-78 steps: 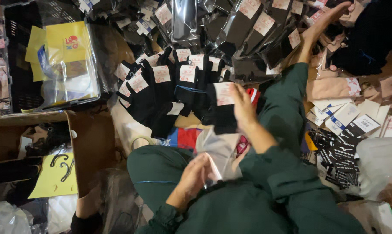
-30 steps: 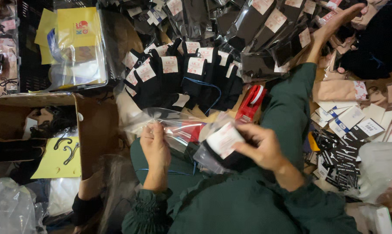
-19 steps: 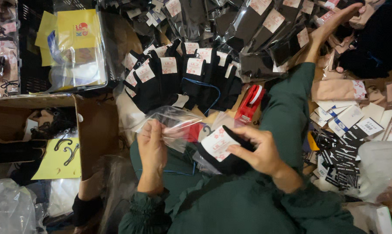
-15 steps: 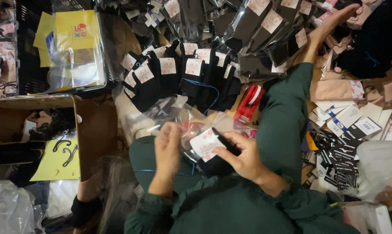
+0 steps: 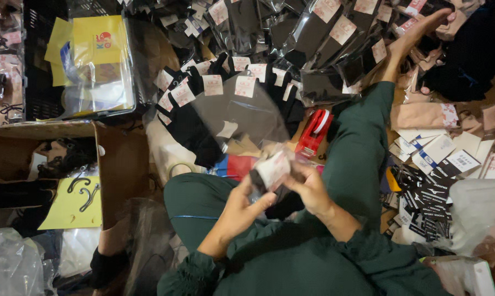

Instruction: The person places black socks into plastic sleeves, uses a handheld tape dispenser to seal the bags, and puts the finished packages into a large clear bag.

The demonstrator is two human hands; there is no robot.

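Cluttered floor space serves as the work area, with the person seated among packed goods, legs in dark green trousers point(image 5: 362, 142) stretched forward.

Left hand point(image 5: 242, 205): closed in a grip around the lower end of a folded black sock pair with a white paper label point(image 5: 273, 170). Right hand point(image 5: 307, 186): fingers wrapped on the same bundle from the other side, close against the left. Both hands hold the item above the lap, in the middle of the view. A clear plastic sleeve bag point(image 5: 242, 112) rises from the bundle, its mouth at the hands; motion blur prevents telling whether the sock has entered the bag.

Judgement on the step in hand: bagging goes best with one hand holding the mouth open and taut while the other feeds the bundle in flat, label outward, without creasing the film.

Immediately beyond the hands: a red tape dispenser point(image 5: 315, 133) lies on the floor just beside the right leg. Ahead, a fan of black labelled socks point(image 5: 203, 104) lies unbagged; behind it, a heap of black socks already in glossy sleeves point(image 5: 313, 38).

To the left: an open brown cardboard box point(image 5: 113, 164) holding a yellow card with black hooks point(image 5: 72, 203), and a stack of clear packets with yellow inserts point(image 5: 94, 66). To the right: beige packaged socks point(image 5: 422, 115) and loose black-and-white printed label cards point(image 5: 428, 197).
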